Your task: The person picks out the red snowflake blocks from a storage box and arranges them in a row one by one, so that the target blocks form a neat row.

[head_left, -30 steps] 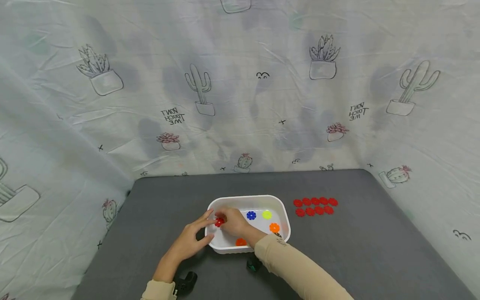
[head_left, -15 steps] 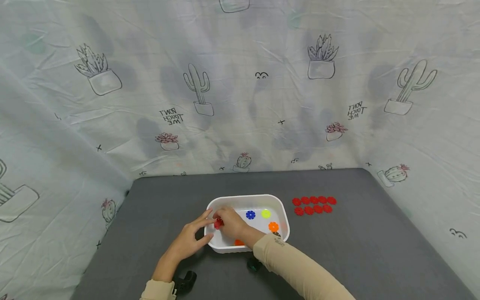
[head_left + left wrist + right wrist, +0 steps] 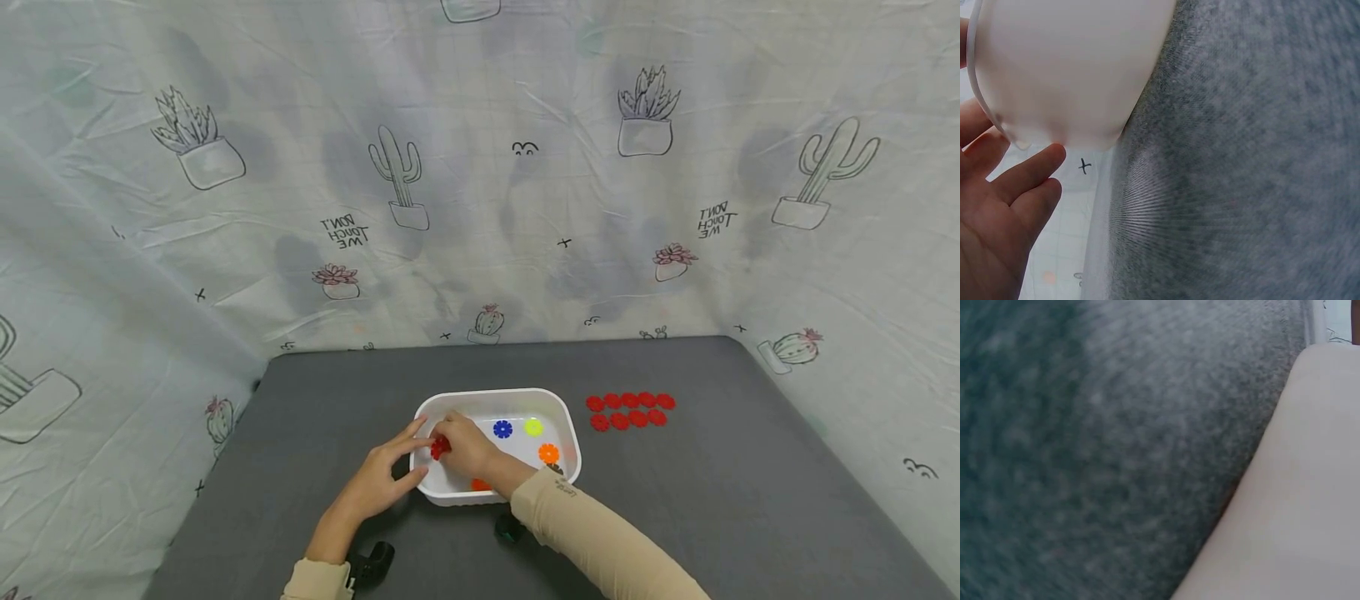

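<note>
A white plastic tray point(image 3: 517, 395) stands on the dark grey table. Inside its left end my right hand point(image 3: 468, 446) pinches a red snowflake disc point(image 3: 439, 448) between thumb and fingertips. My left hand point(image 3: 375, 482) rests at the tray's left end, fingers extended over the rim and thumb by the front corner. In the left wrist view, two outstretched fingers point(image 3: 1032, 172) lie beside the tray's outer wall point(image 3: 1072, 75). Also in the tray are a blue disc point(image 3: 503, 429), a yellow-green disc point(image 3: 533, 427), an orange disc point(image 3: 549, 453), a brown disc point(image 3: 555, 469) and a red-orange disc point(image 3: 480, 485), partly hidden.
Right of the tray, several red discs point(image 3: 630, 410) lie in two rows on the table point(image 3: 712, 500). A black object point(image 3: 508, 528) is partly hidden beneath the right forearm. The right wrist view holds mostly blurred table cloth point(image 3: 1116, 437) and tray wall point(image 3: 1297, 487). Printed curtains surround the table.
The red disc in my right fingertips has tilted and shifted slightly within the tray's left end. My left hand and the rows of red discs stay as they were.
</note>
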### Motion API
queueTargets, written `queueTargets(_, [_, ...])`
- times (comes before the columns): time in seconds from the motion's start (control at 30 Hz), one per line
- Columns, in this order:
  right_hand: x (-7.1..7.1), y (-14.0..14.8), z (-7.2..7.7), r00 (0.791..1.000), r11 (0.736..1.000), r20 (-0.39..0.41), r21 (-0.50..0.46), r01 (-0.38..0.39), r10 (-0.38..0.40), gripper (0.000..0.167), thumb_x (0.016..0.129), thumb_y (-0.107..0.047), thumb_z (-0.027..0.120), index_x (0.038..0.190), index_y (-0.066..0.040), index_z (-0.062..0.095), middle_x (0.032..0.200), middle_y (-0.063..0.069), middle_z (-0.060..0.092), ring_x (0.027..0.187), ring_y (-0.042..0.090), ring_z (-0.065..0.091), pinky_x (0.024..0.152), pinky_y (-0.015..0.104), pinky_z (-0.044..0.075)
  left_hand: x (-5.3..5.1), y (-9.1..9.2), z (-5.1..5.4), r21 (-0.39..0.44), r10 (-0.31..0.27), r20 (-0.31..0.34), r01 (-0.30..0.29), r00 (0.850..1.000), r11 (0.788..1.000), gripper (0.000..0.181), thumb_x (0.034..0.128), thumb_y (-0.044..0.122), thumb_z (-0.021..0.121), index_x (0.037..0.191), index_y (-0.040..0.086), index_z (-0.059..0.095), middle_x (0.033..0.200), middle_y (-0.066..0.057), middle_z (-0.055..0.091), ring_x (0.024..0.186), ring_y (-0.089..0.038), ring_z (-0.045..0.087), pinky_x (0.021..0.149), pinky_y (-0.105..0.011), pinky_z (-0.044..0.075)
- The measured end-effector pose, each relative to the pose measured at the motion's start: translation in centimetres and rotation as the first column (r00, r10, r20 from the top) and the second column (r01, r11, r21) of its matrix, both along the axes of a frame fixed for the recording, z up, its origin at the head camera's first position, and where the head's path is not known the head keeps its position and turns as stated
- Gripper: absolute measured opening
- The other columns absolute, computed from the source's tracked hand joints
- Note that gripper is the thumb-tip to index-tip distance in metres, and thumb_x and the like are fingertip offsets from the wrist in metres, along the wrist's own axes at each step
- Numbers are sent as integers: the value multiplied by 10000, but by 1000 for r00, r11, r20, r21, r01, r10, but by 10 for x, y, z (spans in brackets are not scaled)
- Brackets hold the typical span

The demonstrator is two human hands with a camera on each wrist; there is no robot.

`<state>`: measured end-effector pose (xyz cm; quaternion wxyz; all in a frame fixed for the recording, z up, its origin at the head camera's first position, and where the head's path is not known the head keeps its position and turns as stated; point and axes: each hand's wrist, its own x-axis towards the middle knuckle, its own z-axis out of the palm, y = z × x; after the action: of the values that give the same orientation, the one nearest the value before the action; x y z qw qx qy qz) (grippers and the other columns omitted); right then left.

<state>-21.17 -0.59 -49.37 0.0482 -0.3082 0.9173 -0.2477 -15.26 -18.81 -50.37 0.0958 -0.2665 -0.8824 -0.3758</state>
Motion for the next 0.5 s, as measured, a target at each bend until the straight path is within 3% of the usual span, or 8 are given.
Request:
queueTargets(0.2, [-1,2,1,999,999,39,-41,-2,4,270,771,-49,749,1035,-93,708,893,2,591,777,66,513,747,163,481,0,0,-1,-6,8,-19,-8,1000,1000,367,852,145,677,1214,96,642,1478,-109,418,1292,-323,463,962,-555,438])
queueTargets(0.4, [1,9,8,984,983,178,-179,49,-17,262,782,-32,734,1041,-60,711,930,19,653,822,90,588,764,202,521,0,0,-2,-15,9,-43,-10,999,1000,368,845,141,683,1209,102,646,1469,-114,431,1284,-330,471,962,-550,440])
queueTargets(0.5, [2,14,13,978,973,205,-219,71,-26,262,793,-35,725,1053,-55,708,955,27,666,853,117,617,782,222,531,0,0,-1,-13,7,-35,-8,999,1000,371,845,148,686,1212,109,645,1472,-105,429,1288,-321,470,971,-547,434])
